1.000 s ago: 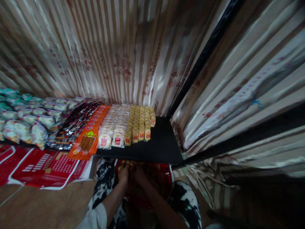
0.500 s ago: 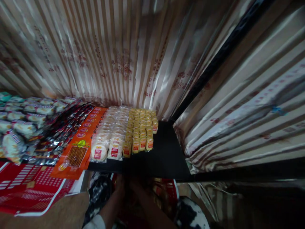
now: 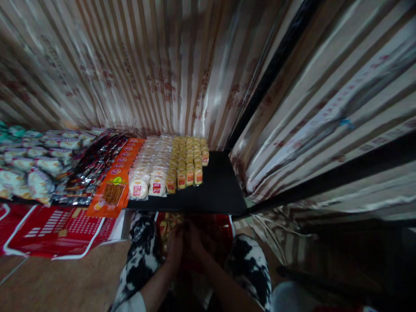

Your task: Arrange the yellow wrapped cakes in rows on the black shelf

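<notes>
My left hand and my right hand are down in a red basket between my knees, under the edge of a black shelf. Both are close together among small yellow packets in the basket. The fingers are dark and blurred, so whether they hold anything does not show. On the shelf lie rows of small yellow snack packs and round white cakes in clear wrap.
Left of those lie orange packets, dark shiny packets and white-green bags. A red printed sheet hangs below the shelf's front. Striped shiny curtains close the back and right. Wooden floor at lower left.
The view dipped back down after tilting up, so my hands in the basket show more fully. They stay together in the same spot in the basket.
</notes>
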The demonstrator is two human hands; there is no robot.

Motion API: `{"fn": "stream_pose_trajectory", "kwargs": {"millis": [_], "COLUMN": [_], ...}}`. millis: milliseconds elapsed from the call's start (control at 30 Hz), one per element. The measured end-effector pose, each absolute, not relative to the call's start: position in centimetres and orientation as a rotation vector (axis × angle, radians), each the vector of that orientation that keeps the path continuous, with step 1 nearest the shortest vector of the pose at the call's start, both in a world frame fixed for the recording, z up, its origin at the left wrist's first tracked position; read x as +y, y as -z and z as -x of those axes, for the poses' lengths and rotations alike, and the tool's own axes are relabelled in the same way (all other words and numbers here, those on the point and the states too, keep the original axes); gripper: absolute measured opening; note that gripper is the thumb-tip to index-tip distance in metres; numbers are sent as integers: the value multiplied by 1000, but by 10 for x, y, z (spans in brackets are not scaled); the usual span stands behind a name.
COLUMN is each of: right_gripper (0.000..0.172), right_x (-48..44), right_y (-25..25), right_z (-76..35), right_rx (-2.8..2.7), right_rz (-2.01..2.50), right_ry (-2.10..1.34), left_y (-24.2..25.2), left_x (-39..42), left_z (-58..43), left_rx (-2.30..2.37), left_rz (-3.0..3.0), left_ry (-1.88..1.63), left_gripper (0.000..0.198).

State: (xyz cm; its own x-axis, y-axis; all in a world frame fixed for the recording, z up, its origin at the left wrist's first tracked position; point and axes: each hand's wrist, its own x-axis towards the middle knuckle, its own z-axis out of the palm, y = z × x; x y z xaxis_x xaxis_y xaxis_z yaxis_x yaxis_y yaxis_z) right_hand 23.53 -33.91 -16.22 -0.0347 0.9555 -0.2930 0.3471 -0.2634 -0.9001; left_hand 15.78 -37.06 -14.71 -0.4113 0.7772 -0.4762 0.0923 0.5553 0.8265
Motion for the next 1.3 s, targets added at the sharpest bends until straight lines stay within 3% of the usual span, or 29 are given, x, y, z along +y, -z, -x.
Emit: {"fn": "stream_pose_trajectory", "kwargs": {"millis": [133,300,433,633,900,1300], "right_gripper": [32,26,26,44,62,49], "right_x": [-359,-371,-371,-363,-356,-336], "right_y": [155,139,121,92,66,49], "right_z": [-257,-279,-287,-298,-305,-315], "right_rx": [-1370,-1298,-1161,-977,-748,-526], "right_rz": [1725,1654,1436,1302,1174,1082], "right_ry": [-1277,-1295,-1478,-1582,-1515,-1541], "left_y": [137,117,101,83,56,53], "left_x": [-391,-402,-403,-398,-381,-367], "left_z": [-161,-164,-171,-186,-192,-197], "left_rx": [1884,1856,1806,1532,1682,1808], "left_rz": [-762,-790,-765,-594,-1133,-1824], "left_ry": [-901,-874,-910,-1010,-1159,-1164], "left_gripper": [26,34,30,36,26,27]}}
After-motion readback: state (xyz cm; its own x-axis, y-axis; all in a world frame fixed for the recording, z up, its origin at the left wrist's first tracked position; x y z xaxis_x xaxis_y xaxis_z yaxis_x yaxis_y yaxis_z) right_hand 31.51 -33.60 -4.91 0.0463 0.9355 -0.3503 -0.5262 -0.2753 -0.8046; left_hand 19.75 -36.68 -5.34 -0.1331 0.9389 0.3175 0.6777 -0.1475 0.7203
